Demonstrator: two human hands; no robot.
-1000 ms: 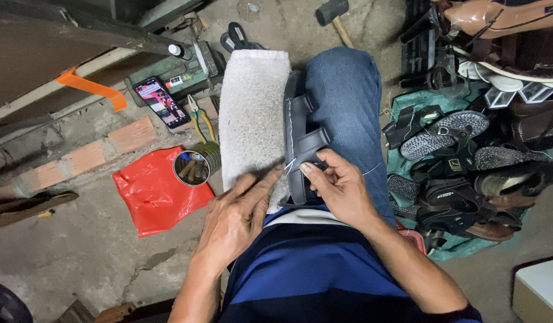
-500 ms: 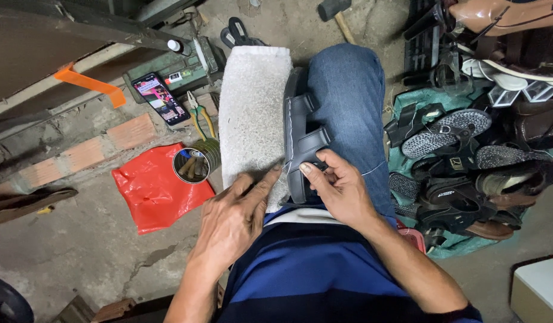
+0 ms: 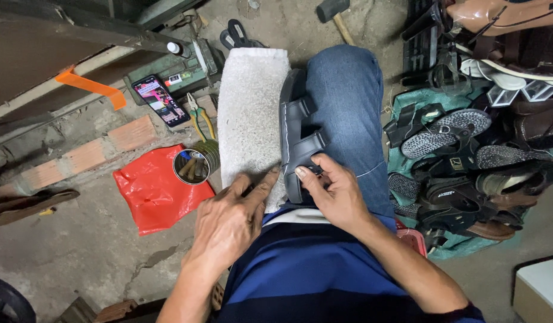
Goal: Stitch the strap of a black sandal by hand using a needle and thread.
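On the lap, the right hand (image 3: 336,194) pinches the near end of the dark grey strapped sandal (image 3: 299,134), long axis pointing away, left hand (image 3: 231,218) spread flat beside it on the pale grey towel (image 3: 249,113)

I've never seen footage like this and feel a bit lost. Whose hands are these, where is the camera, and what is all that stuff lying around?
There is no machine here: a seated person wears a camera on the head, so you look down at their lap. The right hand grips the near end of a dark sandal lying between the knees. The left hand rests on a grey towel draped over one leg, fingertips by the sandal's edge. On the concrete floor to the left lie a red plastic bag, a small tin can, pliers and a phone. To the right is a pile of worn shoes and sandals.
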